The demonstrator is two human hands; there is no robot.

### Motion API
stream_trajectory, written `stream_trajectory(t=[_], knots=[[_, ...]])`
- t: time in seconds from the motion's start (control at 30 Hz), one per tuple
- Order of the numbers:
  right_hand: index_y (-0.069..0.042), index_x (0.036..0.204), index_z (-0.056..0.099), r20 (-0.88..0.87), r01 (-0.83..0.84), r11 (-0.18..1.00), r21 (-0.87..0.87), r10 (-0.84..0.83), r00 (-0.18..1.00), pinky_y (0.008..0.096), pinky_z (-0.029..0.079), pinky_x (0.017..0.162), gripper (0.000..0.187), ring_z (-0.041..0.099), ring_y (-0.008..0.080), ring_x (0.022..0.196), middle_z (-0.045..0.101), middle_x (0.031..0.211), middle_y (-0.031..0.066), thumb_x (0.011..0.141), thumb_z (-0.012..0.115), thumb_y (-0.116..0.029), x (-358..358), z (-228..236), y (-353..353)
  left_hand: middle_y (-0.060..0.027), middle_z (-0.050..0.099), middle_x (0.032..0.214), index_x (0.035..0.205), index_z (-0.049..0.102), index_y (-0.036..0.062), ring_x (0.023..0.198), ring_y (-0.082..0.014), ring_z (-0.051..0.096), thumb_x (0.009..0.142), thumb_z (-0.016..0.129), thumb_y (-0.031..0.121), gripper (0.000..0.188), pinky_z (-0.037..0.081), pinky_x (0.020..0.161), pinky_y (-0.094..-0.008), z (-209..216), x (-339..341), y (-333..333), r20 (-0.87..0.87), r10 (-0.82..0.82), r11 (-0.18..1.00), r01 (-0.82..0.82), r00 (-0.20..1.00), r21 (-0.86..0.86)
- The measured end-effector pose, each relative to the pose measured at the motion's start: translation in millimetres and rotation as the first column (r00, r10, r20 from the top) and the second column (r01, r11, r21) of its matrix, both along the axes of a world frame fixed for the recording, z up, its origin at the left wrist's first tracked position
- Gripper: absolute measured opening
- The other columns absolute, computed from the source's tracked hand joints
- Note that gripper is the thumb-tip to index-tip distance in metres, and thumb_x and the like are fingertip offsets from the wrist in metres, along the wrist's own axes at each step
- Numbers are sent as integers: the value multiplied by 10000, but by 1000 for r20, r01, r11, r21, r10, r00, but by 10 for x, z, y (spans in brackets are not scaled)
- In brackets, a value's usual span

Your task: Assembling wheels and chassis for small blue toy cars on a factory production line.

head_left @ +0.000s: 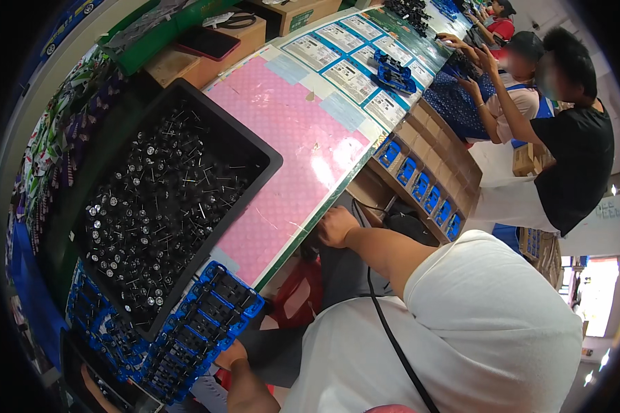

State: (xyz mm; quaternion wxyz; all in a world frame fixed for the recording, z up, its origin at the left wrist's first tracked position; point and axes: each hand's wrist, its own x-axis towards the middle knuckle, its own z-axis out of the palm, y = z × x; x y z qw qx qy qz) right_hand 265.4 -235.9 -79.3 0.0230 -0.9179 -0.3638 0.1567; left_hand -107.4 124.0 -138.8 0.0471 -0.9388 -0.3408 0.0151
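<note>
My left hand (232,355) is at the table's near edge, against the underside of a row of blue-and-black toy car chassis (210,306). Its fingers are mostly hidden there, so its grip does not show. My right hand (337,226) is lower than the table top, beside the green-trimmed edge and above my leg. Its fingers are curled in; a dark shape lies by them, and what they hold, if anything, is hidden. A black bin (255,148) full of small wheels on metal axles (158,199) stands on the table.
A pink mat (268,110) covers the table beyond the bin. Printed sheets (348,79) lie farther off, with blue chassis (394,71) on them. A partitioned cardboard box (454,162) holds several blue parts. A phone (208,43) rests on a carton. Other people (564,138) are at the right.
</note>
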Motion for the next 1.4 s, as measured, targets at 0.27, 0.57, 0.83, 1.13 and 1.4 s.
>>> stream_trajectory(t=[0.27, 0.57, 0.83, 1.13, 1.4], knots=[[-78, 907, 674, 28, -3, 999, 34, 2, 1000, 418, 465, 795, 311, 644, 283, 902, 658, 886, 98, 813, 658, -374, -11, -4, -19, -249, 686, 872, 841, 670, 5, 786, -439, 651, 867, 577, 258, 271, 507, 700, -540, 32, 3, -13, 22, -1, 1000, 1, 1000, -17], [-90, 957, 682, 8, 6, 999, 36, -6, 1000, 433, 474, 779, 350, 647, 300, 919, 669, 919, 116, 769, 686, -385, -4, -42, -21, -260, 681, 877, 825, 661, -7, 797, -448, 647, 864, 574, 275, 298, 506, 712, -538, 25, -3, -15, 22, 14, 1000, -14, 1000, 5], [-85, 864, 676, 43, -6, 999, 49, 4, 999, 411, 465, 775, 295, 643, 273, 876, 643, 856, 90, 806, 650, -372, -17, 25, -23, -253, 682, 898, 818, 669, -9, 835, -439, 639, 857, 558, 263, 296, 499, 753, -531, 330, 205, -151, -65, 144, 981, -151, 988, -124], [-83, 890, 675, 34, 17, 997, 80, -20, 999, 433, 471, 767, 326, 646, 295, 881, 660, 865, 106, 777, 684, -389, -17, -44, -56, -252, 681, 899, 812, 680, -3, 838, -438, 639, 847, 542, 256, 296, 498, 760, -527, 327, 212, -132, -54, 154, 978, -161, 987, -135], [-82, 866, 675, 8, 9, 999, 54, -9, 1000, 423, 465, 787, 293, 645, 282, 879, 646, 869, 104, 812, 660, -370, -21, 48, -25, -264, 676, 898, 836, 672, -16, 827, -443, 642, 853, 544, 262, 306, 501, 753, -534, 468, 270, -198, -79, 147, 981, -156, 986, -116]])
